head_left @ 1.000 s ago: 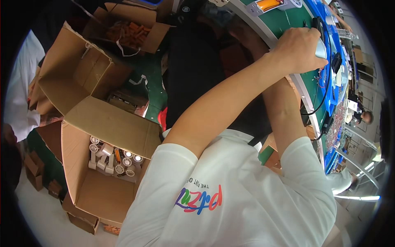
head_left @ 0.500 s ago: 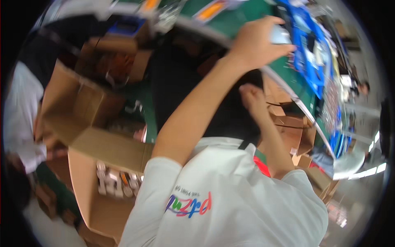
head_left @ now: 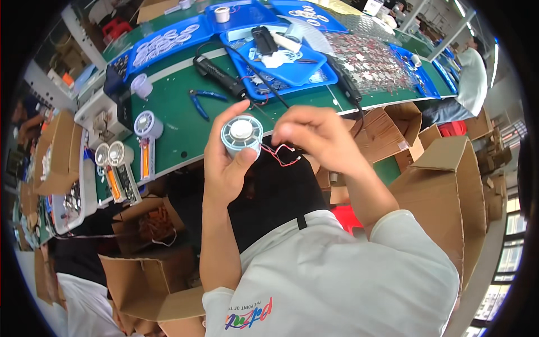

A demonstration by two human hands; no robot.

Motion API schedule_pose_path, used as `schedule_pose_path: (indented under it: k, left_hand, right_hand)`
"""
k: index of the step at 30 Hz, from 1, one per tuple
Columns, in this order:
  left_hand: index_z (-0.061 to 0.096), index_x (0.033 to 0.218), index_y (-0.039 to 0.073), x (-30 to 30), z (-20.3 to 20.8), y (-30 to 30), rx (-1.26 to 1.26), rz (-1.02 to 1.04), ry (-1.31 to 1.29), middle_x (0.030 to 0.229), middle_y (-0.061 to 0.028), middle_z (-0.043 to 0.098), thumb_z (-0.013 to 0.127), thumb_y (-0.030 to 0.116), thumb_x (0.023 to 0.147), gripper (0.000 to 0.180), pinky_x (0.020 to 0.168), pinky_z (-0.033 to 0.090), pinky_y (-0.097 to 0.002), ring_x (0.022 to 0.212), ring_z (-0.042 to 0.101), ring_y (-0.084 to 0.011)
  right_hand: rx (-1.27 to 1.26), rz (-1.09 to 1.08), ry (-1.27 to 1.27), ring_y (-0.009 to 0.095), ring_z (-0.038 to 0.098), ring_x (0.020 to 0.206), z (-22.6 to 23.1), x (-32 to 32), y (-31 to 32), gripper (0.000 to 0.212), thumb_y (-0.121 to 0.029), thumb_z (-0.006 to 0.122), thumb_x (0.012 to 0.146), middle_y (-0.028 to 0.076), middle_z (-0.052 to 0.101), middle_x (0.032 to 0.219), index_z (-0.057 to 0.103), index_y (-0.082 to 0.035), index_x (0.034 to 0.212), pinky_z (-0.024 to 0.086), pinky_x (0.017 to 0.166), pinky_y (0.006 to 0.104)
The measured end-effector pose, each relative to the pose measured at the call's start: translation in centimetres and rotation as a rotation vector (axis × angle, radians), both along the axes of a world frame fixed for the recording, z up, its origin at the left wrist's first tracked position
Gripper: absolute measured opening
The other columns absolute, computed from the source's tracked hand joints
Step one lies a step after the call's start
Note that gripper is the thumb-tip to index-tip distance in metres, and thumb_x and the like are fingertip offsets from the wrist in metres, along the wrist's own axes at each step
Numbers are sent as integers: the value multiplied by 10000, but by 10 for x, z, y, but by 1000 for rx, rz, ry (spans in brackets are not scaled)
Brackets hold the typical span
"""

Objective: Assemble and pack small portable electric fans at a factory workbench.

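Note:
My left hand (head_left: 224, 168) is closed round a round, pale blue-and-white fan motor housing (head_left: 241, 132), with a spoked top and a white disc in its centre. Two red-and-white wires (head_left: 281, 154) with small white plugs hang from its right side. Just right of the housing, my right hand (head_left: 314, 135) has its thumb and fingers drawn together above the wires. Whatever lies between those fingertips, if anything, is hidden. Both hands are over the near edge of the green table (head_left: 177, 135).
Blue-handled pliers (head_left: 201, 102) and a black electric screwdriver (head_left: 219, 77) lie beyond my hands. Stacked blue trays (head_left: 314, 78) hold parts. Similar housings (head_left: 148, 123) stand at left. Cardboard boxes (head_left: 435, 185) are below at right. A person (head_left: 471, 73) sits at far right.
The view has swung and cleared from blur. My left hand, earlier reaching far right by a blue tray, now holds the housing before me. My right hand has come up beside it.

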State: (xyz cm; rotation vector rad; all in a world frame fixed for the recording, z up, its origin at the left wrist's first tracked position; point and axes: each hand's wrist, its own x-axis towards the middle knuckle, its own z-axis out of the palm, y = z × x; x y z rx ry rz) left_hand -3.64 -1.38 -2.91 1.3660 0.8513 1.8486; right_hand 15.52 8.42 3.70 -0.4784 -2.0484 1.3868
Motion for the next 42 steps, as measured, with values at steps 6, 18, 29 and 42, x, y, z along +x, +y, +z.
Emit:
schedule_pose_path:
  k: [6, 18, 29, 42]
  left_hand:
    - [441, 1501, -25, 24, 10, 2, -67, 113, 61, 1258, -78, 584, 754, 198, 941, 678, 1012, 463, -305, 1140, 577, -156]
    - [533, 1420, -24, 27, 16, 8, -204, 319, 269, 1146, -93, 631, 789, 219, 892, 635, 909, 497, -299, 1002, 613, -164]
    - [552, 1382, -38, 38, 31, 4, -343, 246, 292, 1008, -91, 691, 792, 209, 897, 594, 824, 524, -286, 912, 641, -145]
    - [617, 1345, -21, -13, 20, -21, -500, 295, 253, 1019, -68, 662, 728, 250, 942, 498, 810, 512, -270, 899, 614, -131]
  right_hand:
    - [-73, 72, -60, 133, 702, 772, -2, 1, 0, 140, -105, 772, 920, 82, 737, 814, 755, 20, 979, 547, 687, 305]
    - [526, -157, 90, 316, 678, 847, -16, 6, 7, 76, -85, 753, 860, 98, 686, 947, 728, -23, 895, 537, 721, 412]
    - [552, -125, 128, 304, 673, 904, -11, 14, 10, 35, -12, 719, 800, 101, 685, 1082, 685, -6, 805, 538, 773, 403]
    - [273, -585, 54, 193, 728, 728, 17, 86, 69, 91, -65, 688, 888, 117, 734, 811, 666, 16, 852, 562, 676, 326]
